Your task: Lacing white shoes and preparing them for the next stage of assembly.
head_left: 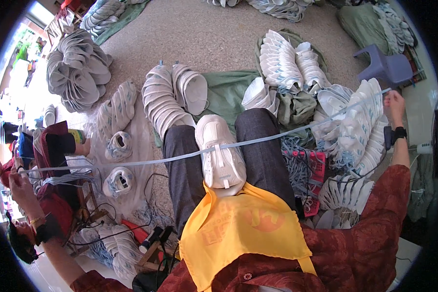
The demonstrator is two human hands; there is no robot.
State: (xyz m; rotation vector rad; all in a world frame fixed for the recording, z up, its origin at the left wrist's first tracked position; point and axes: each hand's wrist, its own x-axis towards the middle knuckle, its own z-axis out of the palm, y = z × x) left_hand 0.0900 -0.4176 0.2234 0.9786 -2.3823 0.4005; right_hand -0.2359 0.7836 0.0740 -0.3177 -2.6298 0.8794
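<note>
A pale blue shoelace stretches almost taut across the whole view, between my two widely spread hands. Its middle passes over the front of a white sneaker, which rests upright between my thighs on a yellow apron, toe pointing away from me. At the far left, my left hand is closed on one end of the lace. My right hand, raised at the far right, pinches the other end. Whether the lace is threaded through eyelets or only a loop at the sneaker is too small to tell.
Nested stacks of white shoe uppers stand ahead, with more at the right. A pink basket holds many blue laces. Two laced shoes lie on plastic at left. A purple stool stands far right; another person sits at left.
</note>
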